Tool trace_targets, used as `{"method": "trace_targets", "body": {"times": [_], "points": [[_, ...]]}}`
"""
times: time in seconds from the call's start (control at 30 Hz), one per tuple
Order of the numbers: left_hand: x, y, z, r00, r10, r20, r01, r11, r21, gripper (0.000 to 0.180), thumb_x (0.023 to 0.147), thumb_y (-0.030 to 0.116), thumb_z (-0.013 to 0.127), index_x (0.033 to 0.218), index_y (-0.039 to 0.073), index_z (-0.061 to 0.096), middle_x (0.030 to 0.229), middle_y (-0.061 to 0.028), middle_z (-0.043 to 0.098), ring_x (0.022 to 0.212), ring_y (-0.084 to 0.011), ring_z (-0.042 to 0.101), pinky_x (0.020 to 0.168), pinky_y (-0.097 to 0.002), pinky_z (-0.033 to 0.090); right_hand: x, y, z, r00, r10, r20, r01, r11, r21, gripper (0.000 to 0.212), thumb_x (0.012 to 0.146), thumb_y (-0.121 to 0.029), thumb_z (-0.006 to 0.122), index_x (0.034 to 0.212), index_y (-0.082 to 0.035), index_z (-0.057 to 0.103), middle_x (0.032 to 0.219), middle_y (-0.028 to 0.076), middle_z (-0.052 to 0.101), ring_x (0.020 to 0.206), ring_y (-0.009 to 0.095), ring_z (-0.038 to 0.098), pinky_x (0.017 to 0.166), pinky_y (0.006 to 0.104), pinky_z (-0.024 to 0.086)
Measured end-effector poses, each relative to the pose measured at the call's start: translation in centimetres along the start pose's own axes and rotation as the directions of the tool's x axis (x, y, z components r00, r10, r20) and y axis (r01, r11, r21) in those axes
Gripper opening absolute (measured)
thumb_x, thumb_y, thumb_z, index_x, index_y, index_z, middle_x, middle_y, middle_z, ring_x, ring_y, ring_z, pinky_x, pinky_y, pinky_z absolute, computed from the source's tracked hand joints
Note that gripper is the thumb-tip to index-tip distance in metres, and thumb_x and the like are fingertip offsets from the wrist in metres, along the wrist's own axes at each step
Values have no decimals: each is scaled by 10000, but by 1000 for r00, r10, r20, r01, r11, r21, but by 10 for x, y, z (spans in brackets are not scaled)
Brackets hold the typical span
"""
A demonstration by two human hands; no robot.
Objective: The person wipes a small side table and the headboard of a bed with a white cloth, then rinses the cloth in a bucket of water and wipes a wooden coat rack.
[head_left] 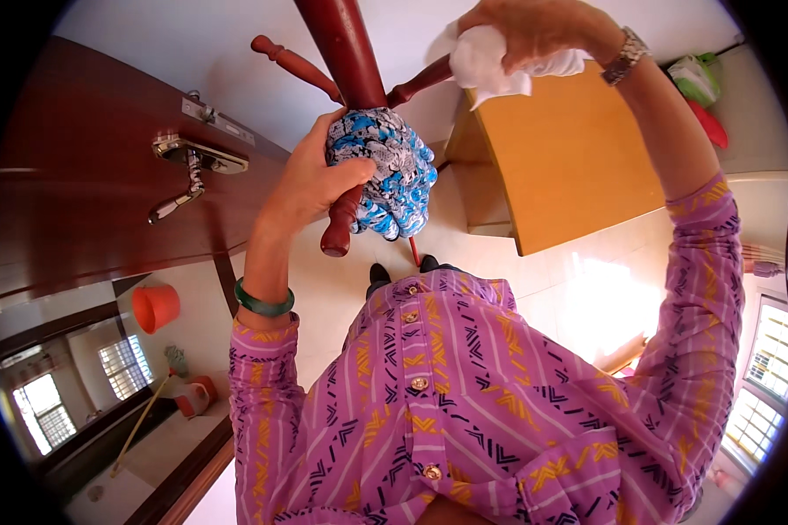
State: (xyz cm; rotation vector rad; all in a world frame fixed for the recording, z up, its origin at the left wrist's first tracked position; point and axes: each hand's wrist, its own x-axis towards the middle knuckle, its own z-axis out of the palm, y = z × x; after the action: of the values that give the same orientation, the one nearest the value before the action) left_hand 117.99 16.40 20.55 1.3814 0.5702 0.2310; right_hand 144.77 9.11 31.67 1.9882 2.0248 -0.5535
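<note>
A dark red wooden coat rack (346,52) stands in front of me, its turned pegs reaching out to the sides. A bunched blue, white and black patterned cloth (394,175) hangs just below the pegs' level. My left hand (320,175) is closed around the rack by the near peg, thumb lying against the patterned cloth; some of its fingers are hidden behind. At the upper right, my right hand (543,31) grips a crumpled white cloth (486,66), pressed around the outer end of the right peg. The tip of that peg is covered.
At left is a dark red door (79,149) with a metal lever handle (184,171). A yellow-brown wooden cabinet (569,157) stands to the right. Beyond the doorway are an orange bucket (156,308) and a red-and-white container (195,396). A green-and-white bag (696,79) lies at far right.
</note>
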Motion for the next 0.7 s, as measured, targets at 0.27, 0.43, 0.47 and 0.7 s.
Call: {"method": "trace_targets", "body": {"times": [0.27, 0.43, 0.47, 0.7], "points": [[-7, 5, -2, 998, 24, -58, -23, 1000, 13, 662, 710, 105, 643, 1290, -62, 370, 1055, -116, 565, 941, -180, 565, 836, -314, 479, 47, 16, -42, 911, 151, -384, 164, 721, 673, 482, 730, -357, 758, 1030, -6, 622, 942, 84, 643, 858, 222, 601, 822, 345, 477], [-7, -1, 0, 997, 47, -63, -50, 998, -40, 676, 709, 112, 644, 1291, -64, 349, 1003, -105, 564, 863, -167, 568, 778, -306, 488, 144, -41, 15, 894, -348, -282, 424, 459, 781, 463, 807, -362, 696, 1109, -23, 603, 1086, 117, 636, 1012, 172, 592, 930, 325, 437], [-5, 3, 5, 998, 50, -27, -52, 994, -91, 680, 704, 114, 635, 1292, -62, 340, 986, -99, 560, 834, -158, 568, 748, -308, 493, 163, -54, 19, 893, -371, -254, 438, 587, 681, 500, 817, -393, 667, 1155, -36, 574, 1116, 118, 622, 1053, 174, 566, 996, 356, 384], [-5, 2, 5, 997, 59, -48, -58, 998, 9, 657, 691, 112, 615, 1273, -46, 355, 922, -101, 568, 710, -155, 575, 632, -308, 504, 164, -78, 31, 975, -166, -147, 221, 650, 727, 447, 680, -182, 762, 1070, -25, 610, 909, 92, 660, 788, 142, 614, 682, 276, 509]]}}
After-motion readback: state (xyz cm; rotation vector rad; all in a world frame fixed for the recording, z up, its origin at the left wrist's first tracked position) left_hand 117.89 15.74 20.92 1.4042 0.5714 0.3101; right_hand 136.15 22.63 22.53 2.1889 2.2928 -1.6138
